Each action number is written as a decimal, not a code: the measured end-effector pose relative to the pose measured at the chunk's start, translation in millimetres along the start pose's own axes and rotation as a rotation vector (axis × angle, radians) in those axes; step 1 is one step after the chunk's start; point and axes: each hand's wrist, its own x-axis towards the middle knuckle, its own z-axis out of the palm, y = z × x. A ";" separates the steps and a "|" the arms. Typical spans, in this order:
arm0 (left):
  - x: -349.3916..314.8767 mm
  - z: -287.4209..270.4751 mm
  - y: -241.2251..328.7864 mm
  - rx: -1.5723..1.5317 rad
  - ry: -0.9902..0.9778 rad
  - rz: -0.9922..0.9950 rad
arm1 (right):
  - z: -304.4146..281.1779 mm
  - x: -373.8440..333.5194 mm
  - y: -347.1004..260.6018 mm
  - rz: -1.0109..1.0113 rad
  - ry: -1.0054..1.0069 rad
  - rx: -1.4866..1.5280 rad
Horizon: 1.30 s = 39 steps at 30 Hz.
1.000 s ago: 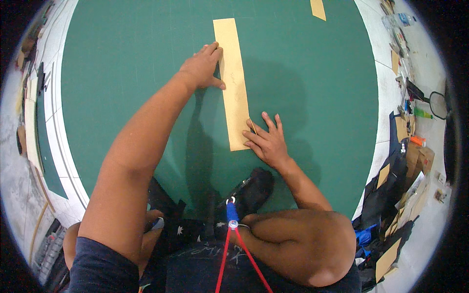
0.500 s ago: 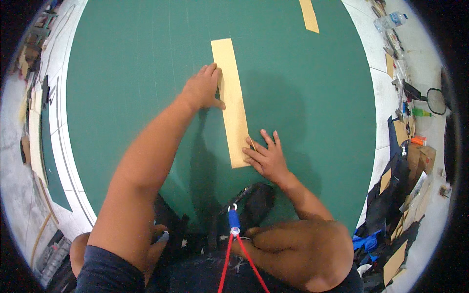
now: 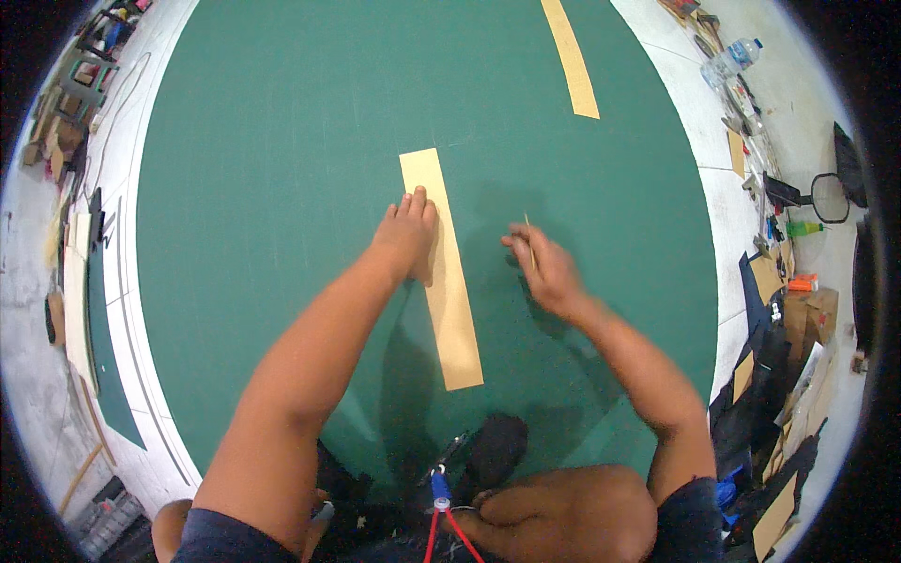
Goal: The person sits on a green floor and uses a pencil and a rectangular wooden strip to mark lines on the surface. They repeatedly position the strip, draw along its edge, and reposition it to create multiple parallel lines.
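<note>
A long tan cardboard strip lies on a large dark green sheet in front of me. My left hand rests flat on the strip's upper half, its fingers stretched out over the left edge and pressing down. Right of the strip, apart from it, my right hand is raised over the sheet. A thin, pale, pencil-like stick is pinched in its fingers; its exact kind is too small to make out.
Another tan strip lies farther off on the sheet. Along the right lie a plastic bottle, a round mirror, a cardboard box and dark scraps. White tiled floor borders the sheet. My knee is at the near edge.
My right hand has lifted off the strip's near end and moved right and farther away, still with the stick. My left hand now lies more over the strip. The whole view has shifted.
</note>
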 end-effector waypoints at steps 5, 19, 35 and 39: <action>-4.1 -13.2 15.5 -0.096 0.017 -0.065 | -18.4 116.9 -8.0 -0.268 0.005 -0.234; -2.9 -9.9 23.6 0.002 0.029 -0.120 | 41.7 196.2 -2.2 -0.310 0.248 -0.059; -0.6 -11.6 25.3 -0.008 0.016 -0.121 | 47.5 110.0 5.7 -0.477 -0.077 -0.425; -2.1 -6.4 24.9 -0.010 0.036 -0.129 | 51.7 80.1 7.9 -0.494 -0.108 -0.312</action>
